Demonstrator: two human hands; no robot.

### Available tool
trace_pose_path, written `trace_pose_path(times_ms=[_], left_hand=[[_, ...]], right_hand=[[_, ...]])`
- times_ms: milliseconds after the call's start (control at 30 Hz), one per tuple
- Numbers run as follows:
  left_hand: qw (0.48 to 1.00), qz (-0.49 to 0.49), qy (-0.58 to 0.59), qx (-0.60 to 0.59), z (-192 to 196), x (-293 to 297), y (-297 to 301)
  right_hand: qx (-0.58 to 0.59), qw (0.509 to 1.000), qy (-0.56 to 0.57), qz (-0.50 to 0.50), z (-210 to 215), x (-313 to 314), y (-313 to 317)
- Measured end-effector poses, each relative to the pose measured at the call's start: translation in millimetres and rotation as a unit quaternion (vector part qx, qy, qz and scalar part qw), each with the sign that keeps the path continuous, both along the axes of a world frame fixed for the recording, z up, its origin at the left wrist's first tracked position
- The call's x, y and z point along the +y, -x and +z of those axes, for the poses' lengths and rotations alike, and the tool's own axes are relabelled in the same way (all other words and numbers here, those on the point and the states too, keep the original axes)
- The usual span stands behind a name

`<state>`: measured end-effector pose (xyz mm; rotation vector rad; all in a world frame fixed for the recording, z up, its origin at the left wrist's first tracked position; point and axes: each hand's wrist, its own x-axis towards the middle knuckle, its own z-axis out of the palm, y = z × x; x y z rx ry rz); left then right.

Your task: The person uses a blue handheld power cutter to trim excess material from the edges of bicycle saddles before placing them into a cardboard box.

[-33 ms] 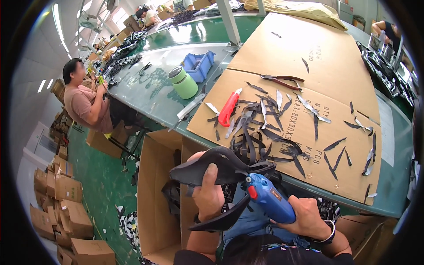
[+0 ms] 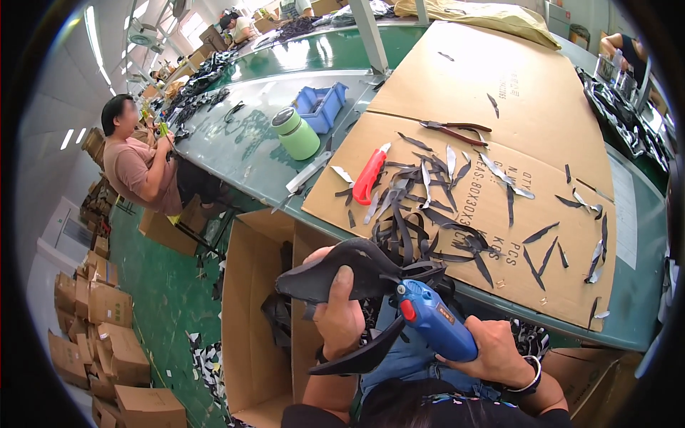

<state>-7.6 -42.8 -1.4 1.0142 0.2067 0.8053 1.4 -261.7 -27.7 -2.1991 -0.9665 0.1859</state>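
Observation:
My left hand grips a curved black moulded piece, thumb pressed on its near face and the other fingers mostly behind it. A lower black flap hangs beside my left wrist. In my right hand is a blue cordless electric cutter with a red button, held by its body. Its front end meets the right end of the black piece; the exact contact is hidden. Thin black strips lie on the cardboard just beyond.
On the cardboard sheet lie a red-handled knife and pliers. A green jar and blue bin stand on the table further left. An open carton sits below my left side. A co-worker sits at left.

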Motion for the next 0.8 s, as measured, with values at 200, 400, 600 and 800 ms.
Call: trace_pose_path(times_ms=[200,400,600,800], left_hand=[[0.999,0.018,-0.025,-0.01,-5.4,-11.3,1.0],[0.999,0.029,-0.036,-0.012,-10.8,-15.4,3.0],[0.998,-0.005,-0.05,-0.028,-1.1,-20.7,1.9],[0.99,-0.077,-0.11,0.046,11.1,-8.9,11.8]], right_hand=[[0.061,0.998,-0.033,-0.012,8.6,6.3,1.4],[0.056,0.997,-0.048,-0.008,13.1,10.1,0.9],[0.001,0.998,-0.057,-0.023,12.9,11.4,0.7],[-0.078,0.995,-0.027,-0.05,14.8,11.2,1.7]])
